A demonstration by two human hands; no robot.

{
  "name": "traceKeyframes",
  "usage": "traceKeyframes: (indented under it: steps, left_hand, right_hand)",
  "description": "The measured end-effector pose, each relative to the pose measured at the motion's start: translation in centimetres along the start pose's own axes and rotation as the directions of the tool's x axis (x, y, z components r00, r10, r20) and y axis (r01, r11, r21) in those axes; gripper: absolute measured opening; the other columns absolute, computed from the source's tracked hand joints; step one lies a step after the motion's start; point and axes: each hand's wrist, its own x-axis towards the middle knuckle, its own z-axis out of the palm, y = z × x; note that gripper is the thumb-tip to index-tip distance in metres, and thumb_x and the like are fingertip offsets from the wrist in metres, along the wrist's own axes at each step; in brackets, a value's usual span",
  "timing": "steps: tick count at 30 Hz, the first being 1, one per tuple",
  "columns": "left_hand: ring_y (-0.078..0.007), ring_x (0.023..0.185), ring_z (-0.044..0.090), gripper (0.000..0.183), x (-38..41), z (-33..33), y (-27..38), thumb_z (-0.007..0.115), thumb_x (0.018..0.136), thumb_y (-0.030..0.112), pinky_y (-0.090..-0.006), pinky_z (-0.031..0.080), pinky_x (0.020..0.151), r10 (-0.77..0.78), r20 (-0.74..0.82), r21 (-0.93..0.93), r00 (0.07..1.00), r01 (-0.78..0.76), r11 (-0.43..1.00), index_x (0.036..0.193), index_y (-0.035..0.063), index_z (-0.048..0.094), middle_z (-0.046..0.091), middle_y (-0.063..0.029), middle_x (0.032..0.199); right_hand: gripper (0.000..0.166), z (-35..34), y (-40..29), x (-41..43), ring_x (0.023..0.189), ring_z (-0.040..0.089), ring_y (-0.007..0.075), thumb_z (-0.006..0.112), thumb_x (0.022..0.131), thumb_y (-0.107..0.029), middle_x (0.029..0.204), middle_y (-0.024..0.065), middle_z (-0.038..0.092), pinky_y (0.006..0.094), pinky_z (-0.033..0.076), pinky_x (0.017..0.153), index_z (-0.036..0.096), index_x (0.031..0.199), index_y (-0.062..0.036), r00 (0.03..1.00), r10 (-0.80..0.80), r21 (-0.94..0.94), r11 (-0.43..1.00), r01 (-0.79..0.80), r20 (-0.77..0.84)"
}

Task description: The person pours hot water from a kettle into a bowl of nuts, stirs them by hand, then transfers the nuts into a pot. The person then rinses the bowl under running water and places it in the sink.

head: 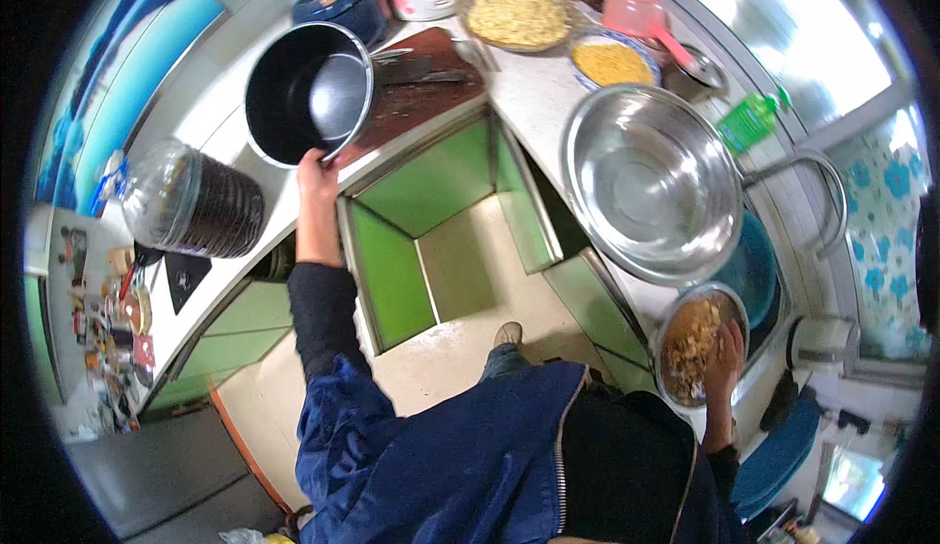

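Observation:
My left hand [317,174] grips the near rim of a deep black pot [283,103] with a pale outer edge. The pot's mouth faces me, and its inside looks bare with a shiny bottom. At the right, my right hand [725,360] is at the right side of a metal bowl [666,390], its fingers over the contents. Brownish liquid and chunky food pieces [690,342] fill this bowl. Whether the fingers hold the rim or reach into the food is unclear. A large stainless steel basin [653,184] sits just beyond the bowl.
Behind the pot lie a dark red cutting board [433,103] and a lidded blue pot [345,8]. A plastic jug [194,199] of dark contents stands left. Open green cabinet doors [389,272] jut out below. Farther back are plates of yellow food [613,63] and a pink dipper [639,15].

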Motion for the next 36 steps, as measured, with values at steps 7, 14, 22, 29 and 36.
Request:
traceKeyframes:
  steps: [7, 14, 22, 29, 36]
  left_hand:
    - [-0.0254, 0.089, 0.054, 0.020, -19.8, 12.4, 4.2, 0.051, 0.076, 0.000, -0.0363, 0.047, 0.082, -0.148, 0.127, -0.015, 0.981, 0.151, 0.988, 0.095, -0.0086, 0.051, 0.054, -0.0140, 0.097]
    - [-0.0232, 0.084, 0.056, 0.036, -42.1, 28.9, -1.2, 0.053, 0.072, 0.000, -0.0329, 0.047, 0.074, -0.342, 0.536, 0.466, 0.772, 0.067, 0.882, 0.108, -0.0029, 0.050, 0.056, -0.0113, 0.096]
    - [-0.0157, 0.070, 0.058, 0.041, -60.7, 38.5, -13.0, 0.054, 0.074, 0.013, -0.0294, 0.049, 0.060, -0.553, 0.812, 0.581, 0.187, -0.357, 0.732, 0.111, -0.0034, 0.048, 0.060, -0.0105, 0.076]
    - [-0.0222, 0.113, 0.046, 0.083, -67.8, 37.2, -19.8, 0.057, 0.084, 0.037, -0.0323, 0.041, 0.091, -0.563, 0.810, 0.582, -0.163, 0.107, 0.806, 0.139, 0.0002, 0.006, 0.025, -0.0221, 0.139]
    - [-0.0196, 0.105, 0.054, 0.049, -61.8, 31.5, -17.6, 0.052, 0.089, 0.021, -0.0303, 0.043, 0.089, -0.601, 0.784, 0.555, 0.155, 0.260, 0.790, 0.130, 0.0006, 0.035, 0.051, -0.0114, 0.121]
  right_hand:
    - [0.028, -4.3, -1.8, 2.2, 0.107, 0.053, 0.0235, 0.055, 0.084, -0.011, 0.118, 0.0085, 0.054, 0.0320, 0.044, 0.087, 0.056, 0.112, -0.0053, 0.986, -0.023, 0.246, 0.967, 0.063, -0.164]
    - [0.047, -13.5, -1.1, -1.7, 0.103, 0.053, 0.0177, 0.058, 0.085, -0.019, 0.116, 0.0116, 0.052, 0.0309, 0.044, 0.088, 0.041, 0.125, -0.0003, 0.999, -0.036, 0.909, 0.415, 0.041, -0.028]
    - [0.035, -21.1, 10.8, -11.8, 0.090, 0.054, 0.0222, 0.060, 0.072, -0.007, 0.103, 0.0103, 0.055, 0.0317, 0.044, 0.076, 0.054, 0.107, -0.0039, 0.712, 0.679, 0.798, 0.324, -0.509, 0.179]
    - [0.032, -17.0, 24.1, -21.8, 0.072, 0.057, 0.0230, 0.057, 0.068, -0.004, 0.090, 0.0102, 0.055, 0.0312, 0.052, 0.064, 0.052, 0.099, 0.0014, 0.735, 0.678, 0.798, 0.427, -0.425, 0.029]
    - [0.033, -14.2, 28.8, -23.5, 0.063, 0.051, 0.0140, 0.074, 0.056, -0.001, 0.070, 0.0034, 0.053, 0.0265, 0.044, 0.058, 0.052, 0.080, 0.0005, 0.839, 0.542, 0.703, 0.581, -0.410, 0.041]
